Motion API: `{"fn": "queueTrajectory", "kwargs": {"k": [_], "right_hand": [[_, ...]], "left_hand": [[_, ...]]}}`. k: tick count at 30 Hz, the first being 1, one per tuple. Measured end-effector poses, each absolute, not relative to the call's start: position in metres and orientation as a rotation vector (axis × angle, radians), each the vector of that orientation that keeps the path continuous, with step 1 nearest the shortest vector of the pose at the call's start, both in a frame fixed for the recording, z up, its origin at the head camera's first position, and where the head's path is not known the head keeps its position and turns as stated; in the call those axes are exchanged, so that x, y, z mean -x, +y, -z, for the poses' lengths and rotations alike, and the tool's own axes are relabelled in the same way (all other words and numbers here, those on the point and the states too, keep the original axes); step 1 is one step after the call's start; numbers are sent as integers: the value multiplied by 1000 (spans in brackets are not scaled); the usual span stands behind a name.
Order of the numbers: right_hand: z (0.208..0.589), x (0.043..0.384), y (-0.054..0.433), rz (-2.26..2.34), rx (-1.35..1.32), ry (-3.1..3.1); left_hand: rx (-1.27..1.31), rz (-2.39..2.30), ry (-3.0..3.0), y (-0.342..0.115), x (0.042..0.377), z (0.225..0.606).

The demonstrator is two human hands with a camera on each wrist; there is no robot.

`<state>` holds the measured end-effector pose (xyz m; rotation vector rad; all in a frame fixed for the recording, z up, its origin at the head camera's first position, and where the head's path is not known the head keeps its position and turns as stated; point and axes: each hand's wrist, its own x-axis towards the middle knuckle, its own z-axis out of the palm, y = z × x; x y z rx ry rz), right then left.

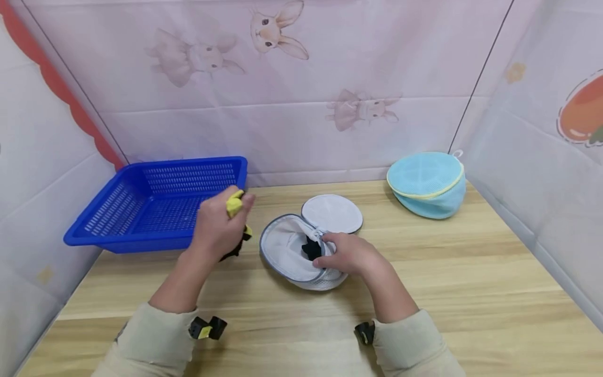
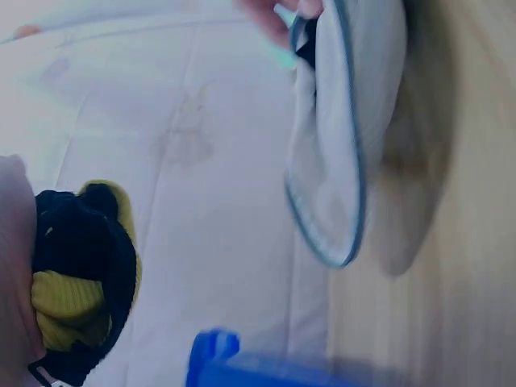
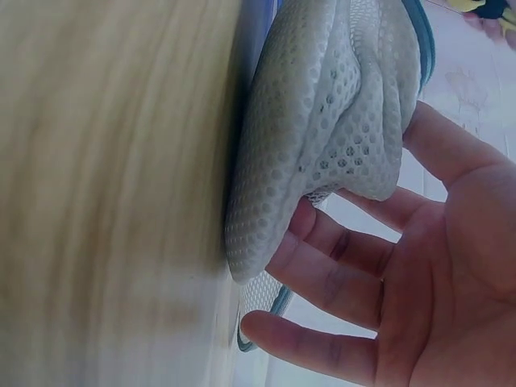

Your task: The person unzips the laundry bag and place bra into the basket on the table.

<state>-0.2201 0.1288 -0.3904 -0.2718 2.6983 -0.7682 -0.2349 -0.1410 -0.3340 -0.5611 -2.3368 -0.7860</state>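
A white mesh laundry bag [image 1: 282, 254] with a blue-grey zip edge stands unzipped on the table, its round lid [image 1: 332, 212] folded back. Down inside it lies a small black cloth piece [image 1: 311, 248]. My right hand [image 1: 352, 254] holds the bag's right rim, thumb inside the opening and the other fingers along the outer mesh [image 3: 282, 153]. To the left of the bag, raised over the table, my left hand [image 1: 214, 225] grips a bunched black-and-yellow sock [image 2: 85, 250]. Ribbed yellow knit shows at its folds; the palm hides part of it.
A blue slotted plastic basket [image 1: 141, 244] stands at the back left, close beside my left hand. At the back right sits a light-blue mesh bag [image 1: 424, 175] with yellow trim. A printed rabbit backdrop [image 1: 282, 136] rises behind the wooden table [image 1: 471, 283].
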Motion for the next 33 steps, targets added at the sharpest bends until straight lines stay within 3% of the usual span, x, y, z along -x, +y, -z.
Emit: {"fn": "queueTrajectory", "kwargs": {"k": [10,20,33], "right_hand": [[386,223,133,758,270,2703],[390,222,131,777,278,2695],[393,219,127,805,271,2697]], "left_hand": [[447,735,-1949,-164,254,321],[429,465,-1827,-187,275,341],[283,350,-2355,-207,287,375]]}}
